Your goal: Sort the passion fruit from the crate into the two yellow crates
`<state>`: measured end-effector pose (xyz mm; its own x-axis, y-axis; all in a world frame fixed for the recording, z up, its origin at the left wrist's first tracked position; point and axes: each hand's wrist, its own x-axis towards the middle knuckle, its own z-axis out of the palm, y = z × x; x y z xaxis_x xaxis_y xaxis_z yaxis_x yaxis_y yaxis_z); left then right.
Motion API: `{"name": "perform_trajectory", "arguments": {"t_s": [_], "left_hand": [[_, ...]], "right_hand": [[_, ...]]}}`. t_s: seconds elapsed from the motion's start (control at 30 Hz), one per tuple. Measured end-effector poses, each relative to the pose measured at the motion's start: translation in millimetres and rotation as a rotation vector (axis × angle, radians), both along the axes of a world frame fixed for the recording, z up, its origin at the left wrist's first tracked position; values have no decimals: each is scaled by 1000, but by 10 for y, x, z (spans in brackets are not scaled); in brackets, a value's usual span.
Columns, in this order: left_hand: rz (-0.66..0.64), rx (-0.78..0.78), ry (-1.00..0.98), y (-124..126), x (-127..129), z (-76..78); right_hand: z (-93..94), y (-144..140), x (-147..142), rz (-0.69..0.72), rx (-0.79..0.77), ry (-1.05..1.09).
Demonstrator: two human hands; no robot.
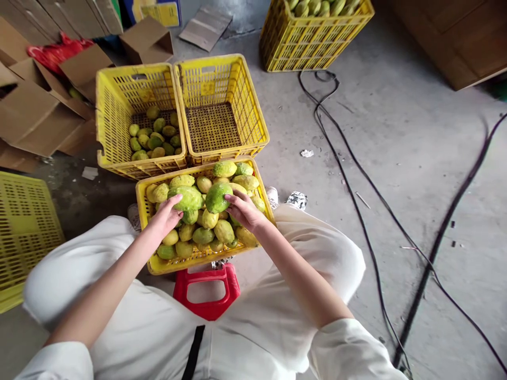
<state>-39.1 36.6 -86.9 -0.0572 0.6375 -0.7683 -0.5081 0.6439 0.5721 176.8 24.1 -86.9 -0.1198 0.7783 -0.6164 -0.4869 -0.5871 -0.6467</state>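
Observation:
A light green, bumpy, lemon-shaped fruit [189,198] is in my left hand [164,215], its fingers and thumb closed on the fruit's left end. My right hand [246,211] grips a rounder, deeper green fruit [217,198] from the right. Both fruits are close together above a shallow yellow crate [206,258] between my legs. Yellow and green fruits [204,236] of the same sort fill that crate, some hidden beneath my hands and the held pair.
Beyond the shallow crate, a deep yellow crate [114,119] has several fruits in it, and another deep crate [249,105] shows a bare bottom. A full crate [312,39] stands farther back. Cardboard boxes [35,116] lie left, cables [356,174] cross the floor right, and a red stool [180,290] shows below.

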Motion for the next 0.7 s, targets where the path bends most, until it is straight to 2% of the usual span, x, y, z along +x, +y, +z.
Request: {"name": "perform_trajectory", "arguments": {"t_s": [0.13,0.27,0.4,0.53,0.63,0.7], "left_hand": [[9,15,-4,-20,8,-3],[-5,-106,23,-31,-5,-23],[34,-248,71,-41,-46,-97],[17,-284,62,-69,-101,-182],[8,-281,33,-89,-127,-169],[6,-263,12,-96,-127,-115]], "right_hand": [[-91,-34,-67,48,-44,-6],[-181,-74,-102,79,-130,-13],[-301,-77,-109,15,-244,-35],[-401,-35,-114,-64,-367,-12],[-404,-6,-121,-81,-368,48],[-369,0,-129,-47,-312,89]]}}
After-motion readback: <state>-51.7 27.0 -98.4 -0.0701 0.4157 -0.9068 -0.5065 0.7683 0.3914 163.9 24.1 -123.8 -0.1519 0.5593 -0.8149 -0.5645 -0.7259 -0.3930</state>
